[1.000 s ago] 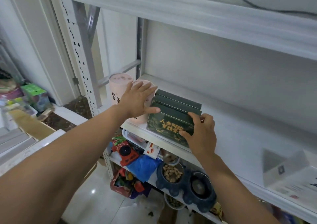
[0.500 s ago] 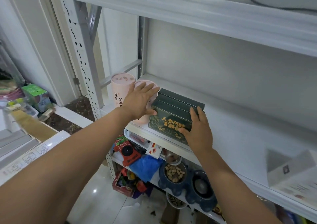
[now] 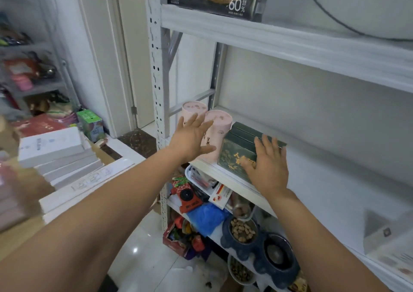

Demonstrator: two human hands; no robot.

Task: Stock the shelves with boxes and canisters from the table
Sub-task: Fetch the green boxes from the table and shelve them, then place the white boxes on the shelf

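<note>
Right hand (image 3: 268,166), fingers straight, rests flat on the dark green rectangular gold-lettered box (image 3: 232,151), tucking it snug beside the pink cylindrical canister (image 3: 220,121). The left hand (image 3: 192,139), splayed and empty, perhaps steadies the canister.

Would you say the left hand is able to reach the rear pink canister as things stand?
Probably yes: the left hand, fingers spread, hovers right in front of the rear pink canister, whose top is uncovered. The front pink canister stands to its right, not between them.
</note>
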